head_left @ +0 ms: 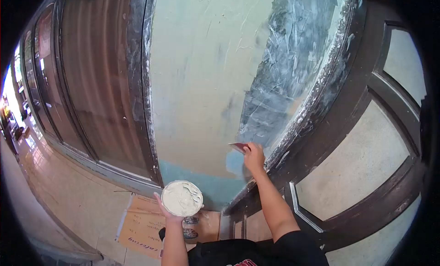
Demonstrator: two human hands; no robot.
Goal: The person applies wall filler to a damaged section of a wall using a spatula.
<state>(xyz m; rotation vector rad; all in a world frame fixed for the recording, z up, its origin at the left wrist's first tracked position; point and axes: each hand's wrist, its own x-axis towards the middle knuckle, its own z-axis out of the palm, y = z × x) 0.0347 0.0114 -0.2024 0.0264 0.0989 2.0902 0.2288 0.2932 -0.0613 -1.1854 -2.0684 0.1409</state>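
**Wall panel between door frames: putty work in hand**

Head view: the left hand (170,210) is cupped under a round tub (182,198), fingers gripping its base; the tub is held level and low in the frame, filled with pale putty (181,199); the right hand (254,157) is raised to the wall (201,82), fingers closed on a small scraper (239,147); the blade lies against the wall at the lower edge of a dark, streaked patch (288,69); most of the wall left of that patch is covered in a pale coat; a bare blue band (201,179) runs along the wall's foot, beneath the tub's level; dark wooden frames stand either side, the left frame (140,82) and the right frame (330,96) both flecked white along their inner edges; a sheet of cardboard (142,224) lies on the tiled floor (68,192) below the tub, touching the wall's foot.
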